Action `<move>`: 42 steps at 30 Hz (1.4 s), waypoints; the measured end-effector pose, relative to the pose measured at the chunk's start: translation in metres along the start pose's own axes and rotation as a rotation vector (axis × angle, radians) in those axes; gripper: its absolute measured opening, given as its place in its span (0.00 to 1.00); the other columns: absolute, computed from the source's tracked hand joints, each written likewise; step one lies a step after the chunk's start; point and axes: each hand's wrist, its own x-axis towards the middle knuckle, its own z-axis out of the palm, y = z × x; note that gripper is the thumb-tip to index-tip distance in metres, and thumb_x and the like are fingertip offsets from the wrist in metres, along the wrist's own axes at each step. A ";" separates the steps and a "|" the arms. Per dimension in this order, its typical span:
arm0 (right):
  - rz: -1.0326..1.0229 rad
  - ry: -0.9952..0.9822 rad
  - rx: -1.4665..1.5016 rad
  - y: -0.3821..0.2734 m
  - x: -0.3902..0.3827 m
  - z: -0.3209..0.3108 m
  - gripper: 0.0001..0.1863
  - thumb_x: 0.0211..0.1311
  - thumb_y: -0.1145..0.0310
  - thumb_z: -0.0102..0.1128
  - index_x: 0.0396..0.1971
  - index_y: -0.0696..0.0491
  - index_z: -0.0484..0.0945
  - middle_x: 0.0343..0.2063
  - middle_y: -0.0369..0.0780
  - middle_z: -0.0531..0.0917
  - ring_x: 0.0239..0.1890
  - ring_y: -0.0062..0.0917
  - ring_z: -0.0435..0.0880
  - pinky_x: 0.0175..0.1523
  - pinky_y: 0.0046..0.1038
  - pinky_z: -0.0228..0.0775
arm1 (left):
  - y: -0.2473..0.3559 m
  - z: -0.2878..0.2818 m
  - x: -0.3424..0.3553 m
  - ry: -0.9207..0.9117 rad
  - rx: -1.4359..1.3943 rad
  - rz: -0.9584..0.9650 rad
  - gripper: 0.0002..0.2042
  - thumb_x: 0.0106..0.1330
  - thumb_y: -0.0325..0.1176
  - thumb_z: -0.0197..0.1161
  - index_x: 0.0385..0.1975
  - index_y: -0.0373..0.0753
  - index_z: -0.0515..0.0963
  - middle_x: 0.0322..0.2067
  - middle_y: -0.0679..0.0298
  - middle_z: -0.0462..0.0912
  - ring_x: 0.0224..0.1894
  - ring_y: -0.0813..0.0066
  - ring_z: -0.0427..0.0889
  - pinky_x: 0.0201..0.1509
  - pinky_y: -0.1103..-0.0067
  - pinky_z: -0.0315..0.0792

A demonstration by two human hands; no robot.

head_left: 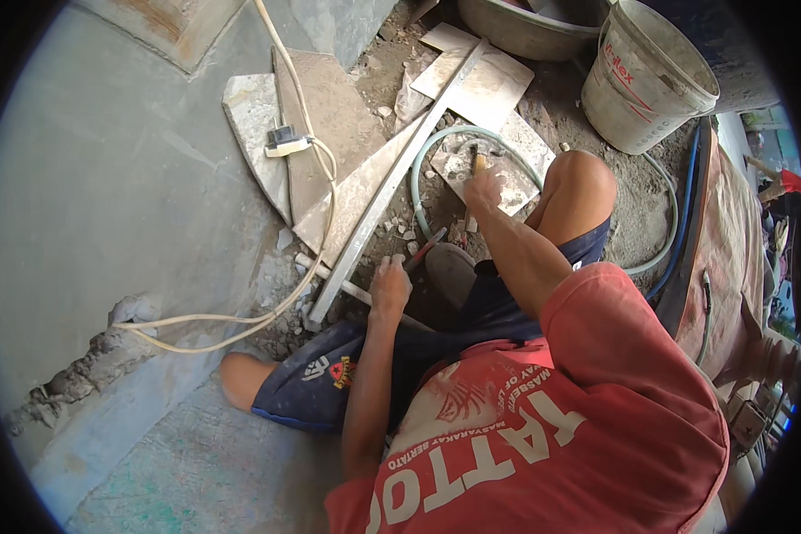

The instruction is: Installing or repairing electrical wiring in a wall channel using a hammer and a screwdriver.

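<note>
Near the middle, my right hand (pixel 483 190) is closed round the handle of a hammer (pixel 479 162). Its dark head points away from me, over a dusty broken slab (pixel 527 153), and the handle's end shows below my fist. Lower and to the left, the fingers of my left hand (pixel 390 283) are curled on a thin reddish chisel-like tool (pixel 426 249), which slants up to the right toward my foot. Its exact kind is hard to make out. Beside this hand, a long metal straightedge (pixel 399 181) lies diagonally across broken boards (pixel 329 111).
A cream cable (pixel 304 98) with a plug socket (pixel 287 142) loops along the grey wall (pixel 133 178) at left. A pale hose (pixel 416 182) curls through the rubble. At the upper right stand a white bucket (pixel 636 84) and a grey basin (pixel 529 34); sand (pixel 636 209) lies below.
</note>
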 end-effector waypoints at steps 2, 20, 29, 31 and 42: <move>-0.265 -0.267 -0.144 -0.002 0.001 0.002 0.19 0.48 0.61 0.53 0.39 0.56 0.73 0.40 0.48 0.75 0.47 0.39 0.74 0.49 0.35 0.67 | -0.011 0.031 0.011 -0.066 0.197 0.003 0.16 0.52 0.26 0.56 0.42 0.39 0.69 0.38 0.56 0.73 0.42 0.58 0.74 0.42 0.68 0.72; -0.718 -0.437 1.406 -0.085 -0.172 -0.214 0.19 0.66 0.57 0.42 0.16 0.50 0.58 0.09 0.28 0.54 0.08 0.09 0.48 0.10 0.15 0.38 | 0.002 -0.162 -0.150 -0.203 -0.926 0.030 0.18 0.61 0.35 0.57 0.43 0.28 0.65 0.28 0.56 0.80 0.29 0.69 0.80 0.31 0.79 0.70; -1.196 -0.848 1.328 -0.049 -0.239 -0.220 0.17 0.65 0.57 0.43 0.23 0.55 0.64 0.09 0.30 0.57 0.09 0.12 0.53 0.11 0.15 0.42 | 0.028 -0.267 -0.184 0.633 -1.504 -0.042 0.20 0.65 0.39 0.50 0.50 0.29 0.63 0.31 0.57 0.75 0.33 0.66 0.80 0.36 0.76 0.75; -1.306 -0.912 1.281 -0.044 -0.256 -0.223 0.18 0.63 0.56 0.46 0.23 0.56 0.64 0.09 0.31 0.59 0.09 0.13 0.54 0.11 0.17 0.44 | 0.018 -0.277 -0.169 0.829 -1.585 -0.070 0.22 0.66 0.43 0.47 0.50 0.30 0.62 0.32 0.57 0.74 0.34 0.65 0.80 0.39 0.73 0.75; -1.393 -1.100 0.927 -0.008 -0.280 -0.220 0.22 0.55 0.52 0.57 0.18 0.57 0.65 0.14 0.36 0.69 0.14 0.17 0.64 0.18 0.19 0.52 | -0.013 -0.313 -0.123 1.011 -1.747 0.228 0.11 0.67 0.40 0.46 0.39 0.39 0.68 0.29 0.66 0.72 0.33 0.76 0.72 0.39 0.76 0.68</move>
